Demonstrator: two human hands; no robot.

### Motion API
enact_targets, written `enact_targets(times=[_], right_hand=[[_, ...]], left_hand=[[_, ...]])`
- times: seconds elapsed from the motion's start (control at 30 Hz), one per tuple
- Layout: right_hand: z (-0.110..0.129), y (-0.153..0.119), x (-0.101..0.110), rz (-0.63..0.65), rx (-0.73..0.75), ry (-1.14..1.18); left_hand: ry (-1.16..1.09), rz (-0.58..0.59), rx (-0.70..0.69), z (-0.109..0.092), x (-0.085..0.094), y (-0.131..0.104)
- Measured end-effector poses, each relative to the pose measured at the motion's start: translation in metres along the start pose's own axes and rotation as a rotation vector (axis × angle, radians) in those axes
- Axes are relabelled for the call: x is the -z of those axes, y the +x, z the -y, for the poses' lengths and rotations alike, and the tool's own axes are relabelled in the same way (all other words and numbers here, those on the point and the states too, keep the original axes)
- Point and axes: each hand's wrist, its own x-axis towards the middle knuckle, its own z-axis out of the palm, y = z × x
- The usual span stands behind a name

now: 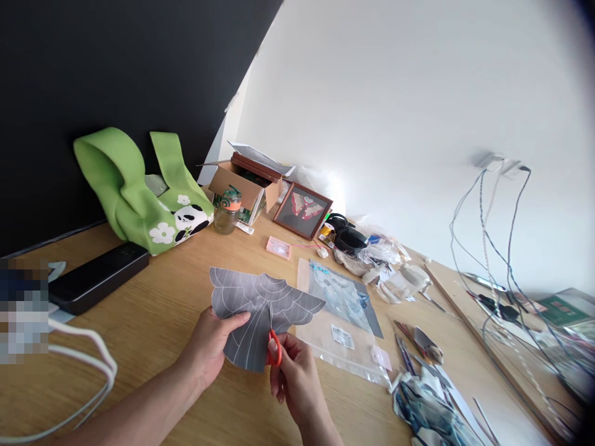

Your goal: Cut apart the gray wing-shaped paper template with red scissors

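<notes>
A grey paper cutout (pixel 246 297), shaped like spread wings with a fan-like lower part and pale printed lines, is held up above the wooden table. My left hand (pixel 211 344) pinches its left side, thumb on top and the other fingers hidden underneath. My right hand (pixel 295 371) grips small scissors with orange-red handles (pixel 275 348). Their thin blades point away from me and lie over the middle of the cutout, at the gap between the right wing and the lower part. How far the blades are apart I cannot tell.
Right of the cutout lies a clear zip bag (pixel 341 359). Behind stand a green panda bag (pixel 139 210), a bottle (pixel 226 217), a cardboard box (pixel 246 186) and a framed butterfly picture (pixel 303 210). A black case (pixel 100 279) sits left, crumpled fabric (pixel 430 402) right.
</notes>
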Motion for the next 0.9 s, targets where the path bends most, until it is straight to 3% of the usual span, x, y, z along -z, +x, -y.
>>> enact_targets(times=[0.9], right_hand=[[0.0015,-0.0007,0.0006,0.002,0.000,0.011]], left_hand=[[0.054,0.026,-0.034,0.0012,0.0001,0.0006]])
